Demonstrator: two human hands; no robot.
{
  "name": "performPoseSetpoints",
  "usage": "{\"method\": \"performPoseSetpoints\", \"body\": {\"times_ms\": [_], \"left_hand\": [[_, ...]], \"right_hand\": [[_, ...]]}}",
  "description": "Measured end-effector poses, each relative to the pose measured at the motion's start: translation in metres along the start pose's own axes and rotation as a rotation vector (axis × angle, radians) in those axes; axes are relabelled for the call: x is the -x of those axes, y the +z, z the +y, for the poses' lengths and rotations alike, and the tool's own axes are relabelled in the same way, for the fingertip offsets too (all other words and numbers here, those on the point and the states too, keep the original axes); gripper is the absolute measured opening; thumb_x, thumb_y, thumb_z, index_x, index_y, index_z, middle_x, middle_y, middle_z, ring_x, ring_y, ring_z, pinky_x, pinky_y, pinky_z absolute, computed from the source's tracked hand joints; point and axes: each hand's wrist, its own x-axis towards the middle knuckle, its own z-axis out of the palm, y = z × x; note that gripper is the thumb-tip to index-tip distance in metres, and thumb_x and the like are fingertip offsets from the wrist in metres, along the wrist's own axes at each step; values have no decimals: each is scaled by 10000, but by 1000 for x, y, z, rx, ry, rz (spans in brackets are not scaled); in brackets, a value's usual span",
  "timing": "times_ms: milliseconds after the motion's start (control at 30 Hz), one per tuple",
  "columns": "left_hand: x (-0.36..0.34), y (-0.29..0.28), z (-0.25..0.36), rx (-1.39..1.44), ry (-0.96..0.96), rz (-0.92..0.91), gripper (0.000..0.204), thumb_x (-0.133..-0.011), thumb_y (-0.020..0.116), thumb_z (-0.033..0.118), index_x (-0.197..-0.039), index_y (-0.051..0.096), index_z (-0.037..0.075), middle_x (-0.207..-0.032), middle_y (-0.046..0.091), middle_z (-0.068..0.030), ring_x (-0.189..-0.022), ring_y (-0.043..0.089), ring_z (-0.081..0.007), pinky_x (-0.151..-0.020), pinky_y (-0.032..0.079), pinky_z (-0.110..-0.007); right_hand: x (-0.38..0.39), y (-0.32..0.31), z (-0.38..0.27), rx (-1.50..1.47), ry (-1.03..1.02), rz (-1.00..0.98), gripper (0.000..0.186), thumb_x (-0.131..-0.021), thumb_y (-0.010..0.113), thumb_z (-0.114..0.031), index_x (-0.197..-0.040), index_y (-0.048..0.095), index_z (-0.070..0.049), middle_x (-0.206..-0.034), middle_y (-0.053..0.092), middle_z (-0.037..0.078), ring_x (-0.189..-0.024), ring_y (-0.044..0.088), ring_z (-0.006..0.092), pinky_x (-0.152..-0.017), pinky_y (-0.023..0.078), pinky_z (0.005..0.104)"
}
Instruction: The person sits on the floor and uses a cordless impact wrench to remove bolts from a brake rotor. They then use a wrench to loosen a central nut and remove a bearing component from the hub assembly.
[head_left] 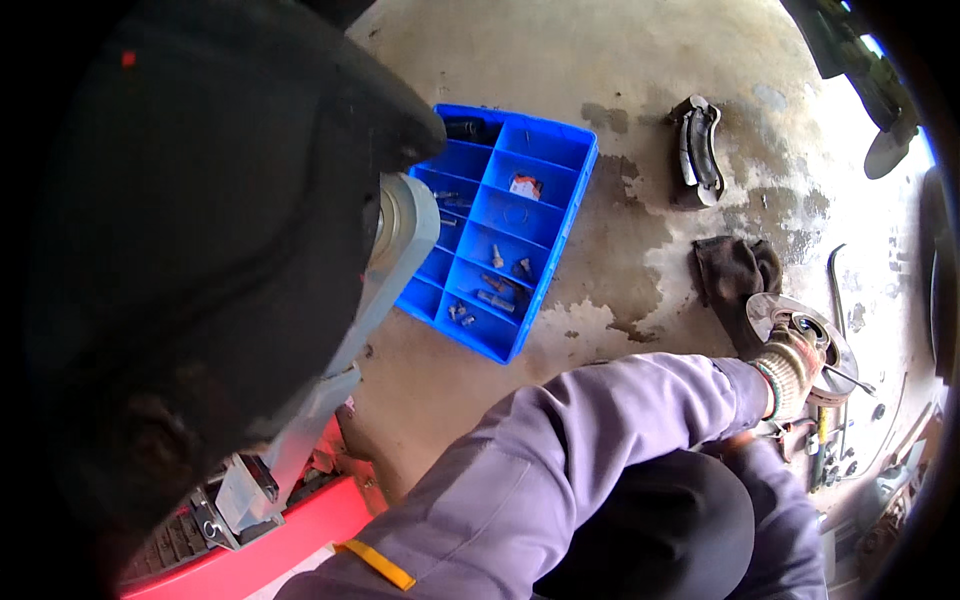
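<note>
My left hand [792, 372], in a knitted glove, reaches across to the right with its fingers curled at the hub of a round metal brake disc [765, 312]. A thin metal rod [852, 379] juts out on the hand's right side over the disc; whether the hand grips it too is unclear. Behind the left sleeve, only a small part of my right hand [740, 441] shows, its fingers hidden. A dark cloth [738, 270] lies on the floor, partly under the disc.
A blue compartment tray [545, 290] with bolts and small parts sits on the stained floor. Beyond lies a pair of curved brake shoes [697, 152]. A bent bar [838, 285] and tools lie right. A large dark wheel [220, 220] and red jack [290, 540] stand left.
</note>
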Motion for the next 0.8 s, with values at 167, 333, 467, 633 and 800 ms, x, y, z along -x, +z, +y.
{"method": "performPoseSetpoints", "body": {"times_ms": [167, 333, 467, 633, 800], "left_hand": [[26, 28, -9, -121, 23, 65, 864, -800, 734, 499, -1493, 498, 41, -1461, 513, -300, -1270, 596, -415, -1104, 412, -570], [30, 28, -23, -166, 210, 73, 750, -809, 717, 403, -1441, 536, 41, -1376, 564, -274, -1246, 594, -414, -1125, 399, -568], [31, 26, -24, -197, 272, -3, 662, -817, 703, 325, -1399, 566, 41, -1308, 605, -254, -1226, 592, -413, -1142, 390, -567], [43, 45, -36, -255, 473, 310, 524, -785, 666, 198, -1269, 611, 5, -1089, 648, -201, -1028, 631, -371, -1044, 445, -549], [61, 51, -50, -352, 561, 297, 577, -732, 701, 148, -1269, 597, -35, -1090, 626, -226, -1066, 619, -419, -1076, 432, -587]], "right_hand": [[167, -54, -106, 811, -7, -262, 228, -1008, 649, -129, -1157, 748, 12, -1132, 769, 147, -1011, 748, 204, -887, 611, 362], [243, -76, -101, 159, 197, 448, 238, -1016, 637, -140, -1094, 731, 64, -871, 754, 137, -792, 729, 182, -724, 599, 322], [210, -77, -72, 649, -90, 868, 273, -912, 753, -241, -1060, 710, -15, -934, 736, 159, -860, 725, 334, -784, 566, 436], [218, -79, -78, 1277, -254, 928, 275, -839, 727, -264, -995, 632, -58, -892, 636, 177, -855, 669, 372, -776, 529, 500], [193, -77, -82, 1383, 120, 620, 357, -824, 696, -291, -1100, 668, -66, -971, 686, 170, -925, 706, 349, -821, 547, 479]]}}
